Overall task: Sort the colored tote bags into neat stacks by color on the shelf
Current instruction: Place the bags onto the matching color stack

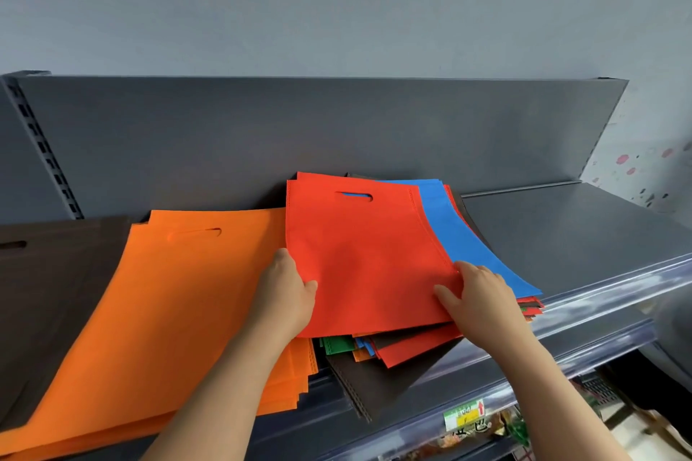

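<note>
Grey metal shelf with a grey back panel, pale wall above. Red tote bag sits at frame centre, on top of a mixed pile, handle cutout toward the back panel.

Left hand is on the bag's left edge, lower half: thumb on top of the fabric, fingers tucked under it out of sight, so it grips the edge. Right hand is on the bag's lower right edge: thumb flat on the red surface, fingers curled at the edge, pinching it. Both forearms come in from the bottom of the frame, angled up toward the bag.

Blue bag lies directly under the red one, showing along its right side. Green bag and a brown bag stick out at the pile's near side. Orange stack lies just left of the pile, touching it; brown stack is at the far left.
</note>
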### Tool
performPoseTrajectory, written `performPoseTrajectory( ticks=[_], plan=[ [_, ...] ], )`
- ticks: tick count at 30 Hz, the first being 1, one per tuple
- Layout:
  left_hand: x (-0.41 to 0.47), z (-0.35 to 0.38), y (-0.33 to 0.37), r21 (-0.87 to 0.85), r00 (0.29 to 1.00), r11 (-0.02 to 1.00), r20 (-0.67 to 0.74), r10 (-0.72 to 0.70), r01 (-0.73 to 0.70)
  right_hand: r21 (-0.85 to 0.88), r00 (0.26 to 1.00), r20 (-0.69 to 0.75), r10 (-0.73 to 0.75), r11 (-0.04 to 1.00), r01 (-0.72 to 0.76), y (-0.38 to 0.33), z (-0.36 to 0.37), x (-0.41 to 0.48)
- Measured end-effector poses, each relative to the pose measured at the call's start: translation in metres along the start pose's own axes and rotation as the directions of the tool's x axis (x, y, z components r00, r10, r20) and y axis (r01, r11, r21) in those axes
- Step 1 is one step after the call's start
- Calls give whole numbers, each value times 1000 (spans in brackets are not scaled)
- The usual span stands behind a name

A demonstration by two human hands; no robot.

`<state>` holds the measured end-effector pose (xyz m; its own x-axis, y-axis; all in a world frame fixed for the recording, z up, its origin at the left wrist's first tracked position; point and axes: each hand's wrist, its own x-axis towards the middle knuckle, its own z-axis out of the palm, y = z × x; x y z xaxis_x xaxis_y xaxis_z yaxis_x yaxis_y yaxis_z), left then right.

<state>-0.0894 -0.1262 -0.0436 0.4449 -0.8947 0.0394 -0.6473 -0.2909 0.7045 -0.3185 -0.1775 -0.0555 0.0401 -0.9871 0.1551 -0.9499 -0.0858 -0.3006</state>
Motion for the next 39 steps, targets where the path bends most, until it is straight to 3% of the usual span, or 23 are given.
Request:
performPoseTrajectory(
  ticks=[6,18,32,39],
  plan=[
    [-11,-14,-7,1,992,997,-108,72,-72,262,999,-50,-8,965,20,-16,-4,-9],
    [-50,-88,-62,-23,934,994,-345,93,-108,340,962,-165,-216,904,261,-90,0,-45],
    [-138,-244,-208,8,861,998,-506,-48,60,377,866,-149,-478,782,496,-277,35,-156],
    [-186,-323,-286,9,841,987,-525,-130,158,440,828,-119,-548,718,539,-369,57,-228]
  ],
)
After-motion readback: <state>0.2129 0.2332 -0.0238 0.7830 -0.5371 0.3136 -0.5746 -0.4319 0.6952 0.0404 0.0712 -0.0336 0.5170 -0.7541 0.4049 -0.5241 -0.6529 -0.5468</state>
